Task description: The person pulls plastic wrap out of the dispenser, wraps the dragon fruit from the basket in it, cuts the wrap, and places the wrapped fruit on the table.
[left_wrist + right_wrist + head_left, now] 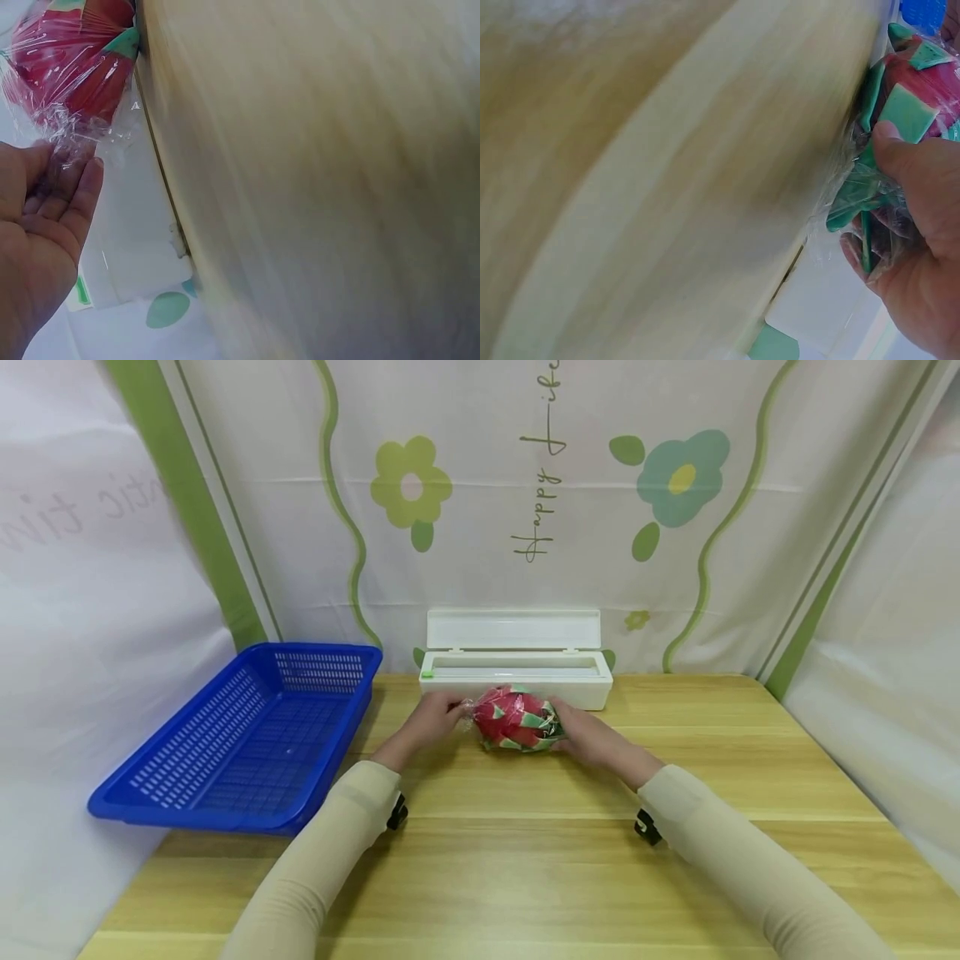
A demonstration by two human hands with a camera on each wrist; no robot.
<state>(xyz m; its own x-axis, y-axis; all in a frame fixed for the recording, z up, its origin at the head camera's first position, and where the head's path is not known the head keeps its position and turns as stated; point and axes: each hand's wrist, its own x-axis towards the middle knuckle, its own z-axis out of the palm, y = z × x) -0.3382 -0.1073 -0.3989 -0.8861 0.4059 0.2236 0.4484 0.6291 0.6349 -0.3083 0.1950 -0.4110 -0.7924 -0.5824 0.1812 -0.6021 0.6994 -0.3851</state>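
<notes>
A red dragon fruit (517,718) with green scales, wrapped in clear plastic film (67,124), is held between both hands above the table, in front of a white box. At its left end my left hand (437,718) pinches the gathered film between thumb and fingers. My right hand (588,733) grips the fruit's other end, thumb against the green scales and fingers curled around the leafy tip; loose film (855,180) shows there in the right wrist view.
Behind the fruit stands the white film dispenser box (517,685), its lid (513,629) raised. A blue plastic basket (330,777) sits on the left of the wooden table (525,877). Printed cloth hangs at the back and sides.
</notes>
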